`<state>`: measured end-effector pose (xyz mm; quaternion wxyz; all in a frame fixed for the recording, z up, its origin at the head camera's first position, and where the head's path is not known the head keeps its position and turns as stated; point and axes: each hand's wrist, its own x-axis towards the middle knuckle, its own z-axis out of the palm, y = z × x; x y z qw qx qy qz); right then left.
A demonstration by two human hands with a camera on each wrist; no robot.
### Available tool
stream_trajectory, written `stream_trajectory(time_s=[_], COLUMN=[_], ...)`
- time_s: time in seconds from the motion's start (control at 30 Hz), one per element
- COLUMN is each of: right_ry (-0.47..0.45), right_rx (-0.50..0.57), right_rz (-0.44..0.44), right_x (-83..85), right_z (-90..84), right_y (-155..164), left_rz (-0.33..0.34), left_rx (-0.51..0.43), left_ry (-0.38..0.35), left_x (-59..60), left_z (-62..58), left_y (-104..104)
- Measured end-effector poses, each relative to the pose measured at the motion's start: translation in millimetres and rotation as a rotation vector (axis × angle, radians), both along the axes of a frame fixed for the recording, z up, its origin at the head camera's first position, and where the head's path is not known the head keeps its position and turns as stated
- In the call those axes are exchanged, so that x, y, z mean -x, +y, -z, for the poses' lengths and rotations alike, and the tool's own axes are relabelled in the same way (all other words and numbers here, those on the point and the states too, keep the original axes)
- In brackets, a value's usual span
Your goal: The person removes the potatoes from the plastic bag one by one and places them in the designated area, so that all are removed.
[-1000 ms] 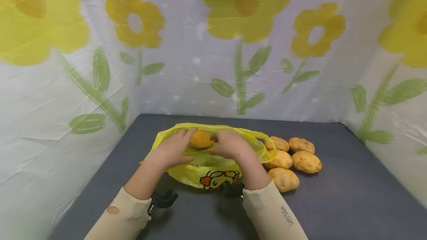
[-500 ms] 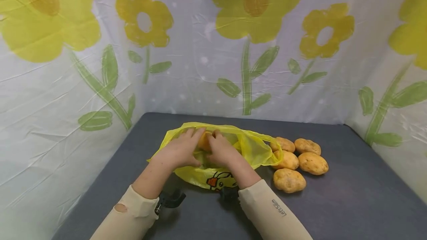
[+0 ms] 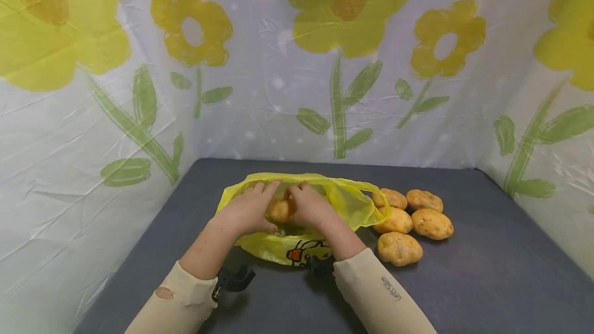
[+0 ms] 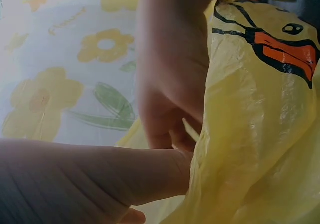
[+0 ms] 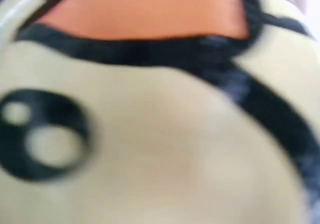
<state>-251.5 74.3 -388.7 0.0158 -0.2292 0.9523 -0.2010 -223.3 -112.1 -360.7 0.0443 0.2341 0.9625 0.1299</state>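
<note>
Potato, small, round and tan-skinned (image 3: 280,210), sits between my two hands inside the mouth of a thin yellow plastic bag (image 3: 352,205) that lies on the dark grey worktop (image 3: 487,272). My left hand (image 3: 246,210) cups it from nine o'clock and my right hand (image 3: 311,207) from three o'clock, fingers curled round it and pointing toward twelve o'clock; both hands are equally near. I cannot tell which way its long axis runs, since the fingers cover most of it. The bag's opening faces twelve o'clock, its closed end toward me at six o'clock.

Five loose tan potatoes (image 3: 431,223) lie in a cluster on the worktop at three o'clock of the bag, just beside it.

Writing and marks: the bag carries a cartoon duck print (image 4: 280,38) with an orange bill and black outline. My right cream sleeve (image 3: 380,298) bears small dark lettering that seems to read "Let's Slim".
</note>
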Motion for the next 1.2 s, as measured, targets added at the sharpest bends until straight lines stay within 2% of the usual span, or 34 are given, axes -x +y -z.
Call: stream_trajectory(time_s=[0.2, 0.33, 0.5, 0.7, 1.0, 1.2], right_ry=[-0.206, -0.239, -0.247, -0.231, -0.193, -0.106], right_rx=[0.022, -0.004, -0.066, -0.109, -0.087, -0.081], right_rz=[-0.080, -0.095, -0.113, -0.094, -0.050, -0.086], right_x=[-4.1, -8.1, -10.2, -8.0, -14.4, -26.4], right_z=[-16.6, -25.1, -29.1, -28.1, -36.1, -37.3], right_y=[9, 11, 10, 10, 28, 46], left_rz=[0.000, 0.008, 0.012, 0.017, 0.029, 0.026], left_rx=[0.007, 0.004, -0.003, 0.027, 0.053, 0.054], left_ry=[0.011, 0.020, 0.020, 0.045, 0.099, 0.108], left_x=[-0.3, -0.6, -1.4, -2.2, -2.1, -2.4], left_z=[-1.6, -2.7, -4.3, -6.6, -5.5, -1.4], left_y=[0, -1, -1, 1, 3, 2])
